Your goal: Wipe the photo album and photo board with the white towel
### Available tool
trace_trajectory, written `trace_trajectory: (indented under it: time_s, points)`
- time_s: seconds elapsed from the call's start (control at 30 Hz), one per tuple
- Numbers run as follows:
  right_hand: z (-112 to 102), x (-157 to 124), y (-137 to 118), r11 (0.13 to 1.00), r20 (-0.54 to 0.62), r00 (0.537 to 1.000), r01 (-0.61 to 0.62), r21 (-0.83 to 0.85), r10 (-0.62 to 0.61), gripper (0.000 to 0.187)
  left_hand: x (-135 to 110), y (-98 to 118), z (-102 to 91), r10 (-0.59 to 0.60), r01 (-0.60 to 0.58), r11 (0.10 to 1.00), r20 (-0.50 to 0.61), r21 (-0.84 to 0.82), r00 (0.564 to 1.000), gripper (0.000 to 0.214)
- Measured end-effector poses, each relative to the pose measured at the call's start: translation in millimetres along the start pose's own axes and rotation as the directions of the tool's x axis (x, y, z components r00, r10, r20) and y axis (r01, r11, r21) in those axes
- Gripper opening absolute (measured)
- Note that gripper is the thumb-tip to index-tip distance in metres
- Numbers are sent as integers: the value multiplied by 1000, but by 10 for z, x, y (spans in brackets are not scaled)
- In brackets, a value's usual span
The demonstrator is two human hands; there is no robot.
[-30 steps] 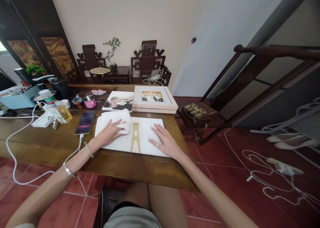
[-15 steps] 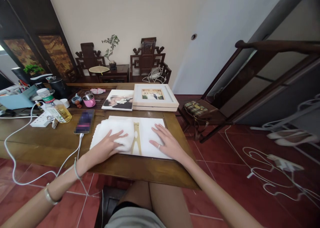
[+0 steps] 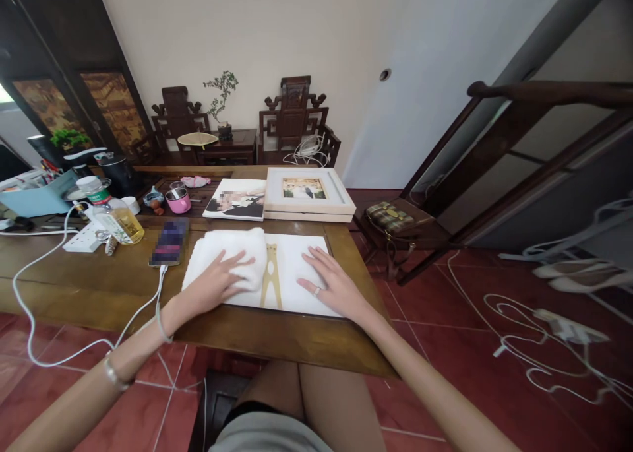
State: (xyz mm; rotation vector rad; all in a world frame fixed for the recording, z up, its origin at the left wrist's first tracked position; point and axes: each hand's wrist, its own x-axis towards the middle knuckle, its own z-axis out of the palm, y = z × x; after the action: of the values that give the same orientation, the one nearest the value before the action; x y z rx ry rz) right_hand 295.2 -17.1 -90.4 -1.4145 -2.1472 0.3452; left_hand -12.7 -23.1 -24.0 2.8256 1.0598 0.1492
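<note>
A folded white towel (image 3: 202, 259) lies over the left part of a white panel (image 3: 294, 293) near the table's front edge. My left hand (image 3: 222, 280) rests on the towel with its fingers spread. Between the hands a gold, long-legged figure (image 3: 271, 280) shows on the panel's surface. On the panel's right side lies my right hand (image 3: 333, 284), fingers stretched out and a ring on one of them. The towel hides the panel's left portion.
Behind the panel are a photo print (image 3: 232, 200) and a white picture frame (image 3: 341, 191). To the left lie a phone (image 3: 169, 241) on a white cable, a pink cup (image 3: 179, 201), a bottle (image 3: 121, 221) and a power strip (image 3: 82, 239). A chair (image 3: 445, 208) stands right.
The towel and my left hand have shifted slightly away from me across the panel. My right hand stays in place on the panel. The view has moved a little.
</note>
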Motion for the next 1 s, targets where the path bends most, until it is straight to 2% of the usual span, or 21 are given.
trace_trajectory:
  time_s: [0.13,0.23,0.33,0.57,0.67,0.73,0.8,0.93,1.0]
  points:
    - [6,5,-2,1000,-15,1000,-1,13,2,64,-383,367,-86,81,-82,997,66,10,995,25]
    - [0,7,-6,1000,-9,1000,-5,6,5,64,-460,438,-112,74,-75,997,101,15,992,25]
    - [-11,7,-17,1000,7,1000,-5,-8,5,64,-297,280,-99,38,-39,999,84,10,996,25]
    - [-13,2,-15,1000,9,1000,-2,0,2,64,445,-420,-60,-58,56,996,-21,-72,998,33]
    - [-16,2,-10,1000,23,1000,-6,-1,6,65,504,-495,-66,-73,70,994,-32,-81,997,32]
    - [-19,5,-13,1000,29,1000,-6,-6,6,66,376,-410,-68,-65,64,994,-8,-86,998,28]
    - [-19,10,-17,1000,21,1000,-4,-7,4,67,139,-242,-73,-42,43,996,21,-82,999,25]
    - [-8,16,-18,1000,-2,1000,2,6,-2,65,-392,118,-109,77,-75,994,16,-83,997,23]
    - [-2,15,-15,1000,-8,1000,5,12,-5,64,-525,197,-142,116,-113,988,22,-104,993,23]
